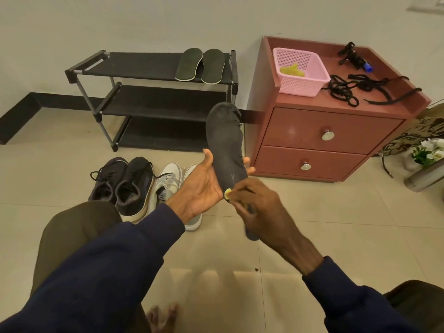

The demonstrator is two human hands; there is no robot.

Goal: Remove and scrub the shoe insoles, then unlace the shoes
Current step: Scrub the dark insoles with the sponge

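Your left hand (201,186) is in the middle of the picture, thumb and fingers wrapped around the dark insole (223,140), which stands up toward the top. Just below it, your right hand (259,207) pinches a little yellow sponge (227,193) against the bottom end of the insole. The insole looks soft and bendy, and its right edge looks ragged. If you rub too hard, I think it could fold, slip out and drop on the floor (336,224), or that edge could tear more.
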